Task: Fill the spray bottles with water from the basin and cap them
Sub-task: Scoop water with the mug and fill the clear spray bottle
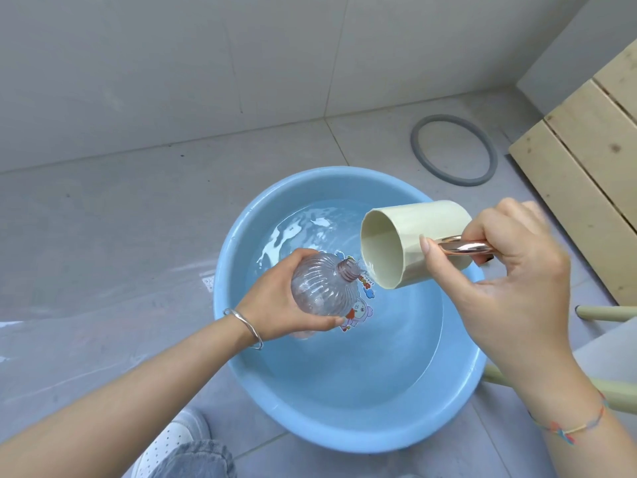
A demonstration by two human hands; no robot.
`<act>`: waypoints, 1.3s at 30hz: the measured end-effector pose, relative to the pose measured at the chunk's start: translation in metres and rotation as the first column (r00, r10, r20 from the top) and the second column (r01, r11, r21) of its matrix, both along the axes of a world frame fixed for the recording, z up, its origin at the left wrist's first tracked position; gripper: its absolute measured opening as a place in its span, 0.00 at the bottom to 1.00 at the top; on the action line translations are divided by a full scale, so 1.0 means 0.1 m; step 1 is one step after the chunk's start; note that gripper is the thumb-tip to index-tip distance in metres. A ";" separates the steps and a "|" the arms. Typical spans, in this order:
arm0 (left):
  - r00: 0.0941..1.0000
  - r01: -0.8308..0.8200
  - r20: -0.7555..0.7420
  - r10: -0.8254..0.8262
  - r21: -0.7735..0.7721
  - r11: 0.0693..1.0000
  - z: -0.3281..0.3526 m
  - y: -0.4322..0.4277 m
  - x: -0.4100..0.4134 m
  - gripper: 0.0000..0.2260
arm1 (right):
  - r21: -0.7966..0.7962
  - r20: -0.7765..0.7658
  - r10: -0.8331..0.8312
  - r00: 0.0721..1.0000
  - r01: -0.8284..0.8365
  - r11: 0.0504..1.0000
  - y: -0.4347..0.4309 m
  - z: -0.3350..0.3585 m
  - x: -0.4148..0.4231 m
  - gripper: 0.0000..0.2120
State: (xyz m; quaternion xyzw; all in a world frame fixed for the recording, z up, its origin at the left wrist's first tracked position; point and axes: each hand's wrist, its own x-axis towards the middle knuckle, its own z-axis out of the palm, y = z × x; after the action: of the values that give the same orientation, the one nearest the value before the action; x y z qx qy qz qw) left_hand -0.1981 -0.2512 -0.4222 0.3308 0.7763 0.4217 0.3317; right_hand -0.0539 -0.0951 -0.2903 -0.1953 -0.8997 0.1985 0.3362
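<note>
Over the basin [241, 357], left hand [275, 305] clamped round the ribbed bottle [320, 291], long axis tilted, neck up-right toward the cup [406, 243], gripped by its handle in right hand [510, 270], lip just beside the neck, pouring.

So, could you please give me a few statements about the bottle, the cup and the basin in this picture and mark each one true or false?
1. The left hand holds the clear ribbed bottle over the blue basin. True.
2. The bottle has its spray cap on. False: its threaded neck is open.
3. The right hand tips a pale cup by its shiny handle, mouth towards the bottle's neck. True.
4. The basin is dry. False: it holds water.
5. A grey ring lies inside the basin. False: it lies on the floor beyond it.
</note>
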 end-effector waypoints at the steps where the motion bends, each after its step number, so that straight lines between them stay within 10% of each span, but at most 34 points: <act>1: 1.000 0.002 -0.002 -0.002 -0.001 1.000 0.01 0.00 0.00 0.39 | 0.017 0.002 0.003 1.000 -0.003 1.000 0.00 0.00 0.00 0.17; 23: 1.000 0.006 0.027 -0.007 0.021 1.000 0.02 0.02 0.05 0.37 | 0.285 0.028 0.122 0.992 -0.125 0.950 -0.06 -0.06 -0.06 0.15; 33: 0.998 -0.045 0.040 0.044 0.026 0.999 -0.06 -0.02 0.03 0.41 | -0.208 -0.031 -0.194 0.980 0.184 0.961 0.20 -0.27 0.05 0.17; 39: 0.994 -0.081 0.072 0.077 0.053 0.995 -0.07 -0.03 0.00 0.39 | -0.183 0.192 -0.181 0.965 0.216 0.959 0.30 -0.76 0.09 0.18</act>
State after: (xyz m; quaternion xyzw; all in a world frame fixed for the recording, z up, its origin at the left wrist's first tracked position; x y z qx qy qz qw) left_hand -0.1982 -0.2546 -0.4295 0.2940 0.7648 0.4673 0.3321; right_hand -0.0449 -0.0650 -0.3668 -0.3343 -0.8764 0.2363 0.2535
